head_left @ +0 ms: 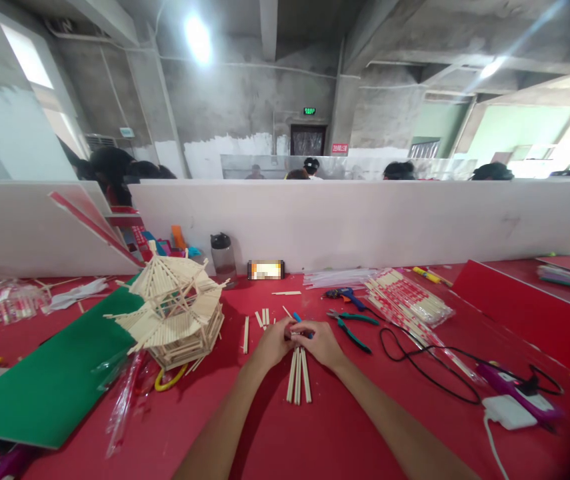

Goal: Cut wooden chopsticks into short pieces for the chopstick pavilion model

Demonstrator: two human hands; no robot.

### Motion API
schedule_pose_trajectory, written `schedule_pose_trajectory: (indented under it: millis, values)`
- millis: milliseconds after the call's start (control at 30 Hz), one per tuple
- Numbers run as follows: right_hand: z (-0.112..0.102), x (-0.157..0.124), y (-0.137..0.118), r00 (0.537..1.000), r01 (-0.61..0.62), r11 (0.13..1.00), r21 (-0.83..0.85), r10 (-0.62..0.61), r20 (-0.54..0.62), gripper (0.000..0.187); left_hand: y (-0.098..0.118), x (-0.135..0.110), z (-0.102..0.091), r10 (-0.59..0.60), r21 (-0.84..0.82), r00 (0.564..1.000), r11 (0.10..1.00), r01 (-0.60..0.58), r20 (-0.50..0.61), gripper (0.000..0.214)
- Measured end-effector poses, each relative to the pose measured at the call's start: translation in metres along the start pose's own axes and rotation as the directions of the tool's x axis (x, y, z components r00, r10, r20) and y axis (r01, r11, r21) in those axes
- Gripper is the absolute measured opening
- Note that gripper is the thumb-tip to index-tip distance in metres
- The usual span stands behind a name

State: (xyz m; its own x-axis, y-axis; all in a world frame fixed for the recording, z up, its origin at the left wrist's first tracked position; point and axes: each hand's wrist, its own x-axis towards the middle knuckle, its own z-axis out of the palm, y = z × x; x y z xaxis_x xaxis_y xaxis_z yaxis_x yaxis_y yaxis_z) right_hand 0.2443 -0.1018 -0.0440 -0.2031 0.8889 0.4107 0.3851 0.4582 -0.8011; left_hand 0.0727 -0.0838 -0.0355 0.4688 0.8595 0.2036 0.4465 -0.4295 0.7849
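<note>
My left hand [273,341] and my right hand [319,342] meet over the top ends of a small bundle of wooden sticks [299,375] lying on the red table [345,427]. Both hands are closed in a pinch on the stick ends. A blue pen-like tool [297,318] pokes out between my right fingers. Short cut stick pieces [261,319] lie just beyond my left hand. A wooden stick pagoda model [175,310] stands to the left on a green board [55,387].
Green-handled pliers [352,329], a blue tool [345,294] and packs of chopsticks [407,300] lie right of my hands. A purple glue gun [512,388] with black cable sits far right. A white partition [365,223] closes the back; other people's heads show beyond it.
</note>
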Motion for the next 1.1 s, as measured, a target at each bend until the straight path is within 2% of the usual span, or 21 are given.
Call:
schedule_pose_trajectory:
  millis: [200, 333, 400, 467, 500, 567, 633, 767, 1100]
  values:
    - [0.001, 0.001, -0.003, 1.000, -0.008, 1.000, 0.023, 0.008, 0.000, 0.016, -0.002, 0.000, 0.002, -0.016, -0.110, 1.000, 0.994, 0.018, 0.015, 0.045]
    - [-0.002, 0.004, -0.002, 1.000, -0.024, 0.997, 0.071, 0.025, -0.017, 0.019, -0.006, 0.000, -0.017, -0.040, -0.222, 0.998, 0.974, 0.051, 0.052, 0.049]
    - [-0.004, 0.005, 0.000, 0.998, -0.039, 0.996, 0.086, 0.043, -0.042, 0.021, -0.008, -0.001, -0.033, -0.109, -0.137, 0.994, 0.985, 0.105, -0.027, 0.037]
    - [-0.005, 0.005, 0.003, 0.997, -0.047, 0.996, 0.082, 0.052, -0.061, 0.021, -0.009, -0.002, -0.048, -0.156, 0.044, 0.973, 0.985, 0.166, -0.170, 0.024]
    - [-0.006, 0.005, 0.004, 0.997, -0.049, 0.996, 0.077, 0.053, -0.059, 0.021, -0.009, -0.003, -0.052, -0.168, 0.165, 0.955, 0.963, 0.212, -0.246, 0.019]
    - [-0.006, 0.005, 0.006, 0.998, -0.051, 0.997, 0.063, 0.054, -0.036, 0.021, -0.009, -0.005, -0.054, -0.180, 0.357, 0.935, 0.889, 0.287, -0.304, 0.010]
    - [-0.006, 0.005, 0.005, 0.999, -0.048, 0.998, 0.039, 0.048, -0.017, 0.020, -0.008, -0.007, -0.049, -0.200, 0.469, 0.934, 0.822, 0.324, -0.295, 0.009]
    - [-0.008, 0.005, 0.001, 1.000, -0.011, 1.000, -0.011, 0.011, 0.007, 0.017, -0.008, -0.007, -0.031, -0.216, 0.557, 0.941, 0.762, 0.330, -0.261, 0.020]
    - [-0.008, 0.004, 0.008, 0.998, 0.056, 0.997, -0.062, -0.054, 0.037, 0.017, -0.001, -0.004, -0.022, -0.204, 0.634, 0.958, 0.719, 0.286, -0.200, 0.019]
